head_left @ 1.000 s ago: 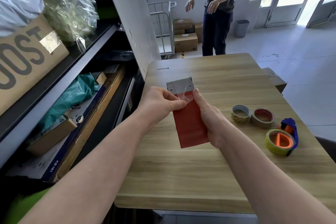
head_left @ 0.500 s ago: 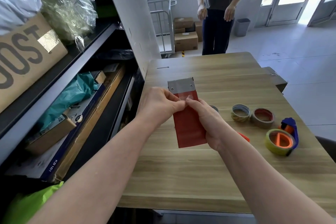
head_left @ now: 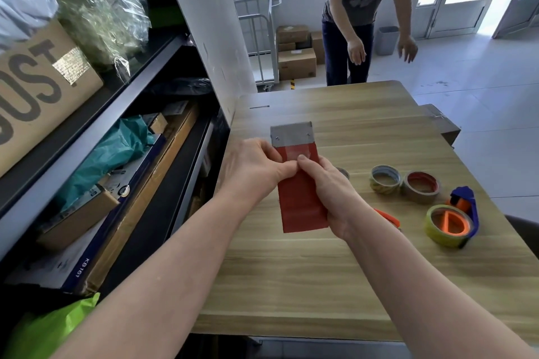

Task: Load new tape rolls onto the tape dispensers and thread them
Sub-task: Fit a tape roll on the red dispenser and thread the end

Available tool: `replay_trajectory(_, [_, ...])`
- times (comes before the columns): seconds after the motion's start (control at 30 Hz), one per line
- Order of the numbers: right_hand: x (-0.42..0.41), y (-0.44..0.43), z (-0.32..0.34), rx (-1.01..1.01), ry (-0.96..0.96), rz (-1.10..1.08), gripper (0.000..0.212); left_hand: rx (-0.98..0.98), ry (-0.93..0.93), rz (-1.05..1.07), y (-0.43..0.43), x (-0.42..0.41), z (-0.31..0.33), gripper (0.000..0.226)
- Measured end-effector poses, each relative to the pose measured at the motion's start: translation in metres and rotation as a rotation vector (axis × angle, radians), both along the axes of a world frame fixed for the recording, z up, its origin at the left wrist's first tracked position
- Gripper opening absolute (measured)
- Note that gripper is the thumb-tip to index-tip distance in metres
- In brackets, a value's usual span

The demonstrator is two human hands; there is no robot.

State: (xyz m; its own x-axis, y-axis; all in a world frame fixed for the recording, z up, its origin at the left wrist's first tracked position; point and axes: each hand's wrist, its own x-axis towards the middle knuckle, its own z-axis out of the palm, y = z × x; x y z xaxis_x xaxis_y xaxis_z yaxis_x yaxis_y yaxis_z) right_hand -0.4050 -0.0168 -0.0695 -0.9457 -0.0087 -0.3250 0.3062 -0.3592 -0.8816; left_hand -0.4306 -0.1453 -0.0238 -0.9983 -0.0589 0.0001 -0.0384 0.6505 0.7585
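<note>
over the last second the right hand slides its thumb up onto the clear tape end on the red dispenser and the left hand closes in, so threading looks nearly done. both hands pinch the dispenser mid-air over the table, steel blade at 12 o'clock. spare rolls and a blue dispenser sit at 3 o'clock, well apart.
</note>
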Motion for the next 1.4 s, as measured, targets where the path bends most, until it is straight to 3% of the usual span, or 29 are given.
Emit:
replay_trajectory(0.07, [0.0, 0.002, -0.002, -0.028, -0.012, -0.022, 0.032, -0.022, -0.004, 0.025, 0.001, -0.002, -0.002, 0.051])
replay_trajectory(0.17, [0.001, 0.007, -0.007, -0.036, -0.017, -0.033, 0.031, 0.168, -0.181, 0.002, 0.004, -0.005, -0.007, 0.057])
replay_trajectory(0.37, [0.013, 0.026, -0.016, -0.134, -0.094, -0.042, 0.033, 0.375, -0.465, -0.145, 0.012, -0.009, -0.017, 0.03])
replay_trajectory(0.5, [0.023, 0.046, -0.019, -0.134, -0.053, -0.075, 0.043, 0.391, -0.444, -0.122, 0.02, -0.013, -0.023, 0.025])
replay_trajectory(0.6, [0.031, 0.053, -0.021, -0.08, -0.032, -0.094, 0.061, 0.333, -0.358, -0.188, 0.032, -0.012, -0.023, 0.027])
replay_trajectory(0.77, [0.051, 0.059, -0.02, -0.05, -0.058, -0.208, 0.063, 0.299, -0.298, -0.334, 0.043, -0.015, -0.014, 0.023])
replay_trajectory(0.93, [0.085, 0.066, -0.029, -0.241, -0.076, -0.454, 0.046, 0.267, -0.403, -0.509, 0.053, -0.01, -0.028, 0.015])
replay_trajectory(1.03, [0.11, 0.072, -0.039, -0.437, -0.065, -0.562, 0.05, 0.213, -0.479, -0.68, 0.065, 0.006, -0.037, 0.01])
replay_trajectory(1.13, [0.134, 0.08, -0.045, -0.578, -0.024, -0.607, 0.043, 0.14, -0.51, -0.866, 0.082, 0.033, -0.045, 0.027])
replay_trajectory(1.2, [0.146, 0.087, -0.049, -0.617, -0.025, -0.655, 0.041, 0.127, -0.525, -0.951, 0.095, 0.05, -0.047, 0.031])
replay_trajectory(1.3, [0.158, 0.099, -0.054, -0.64, -0.032, -0.675, 0.056, 0.119, -0.53, -1.044, 0.114, 0.068, -0.047, 0.03])
replay_trajectory(1.4, [0.171, 0.115, -0.056, -0.632, -0.067, -0.66, 0.048, -0.018, -0.431, -1.049, 0.139, 0.086, -0.048, 0.022])
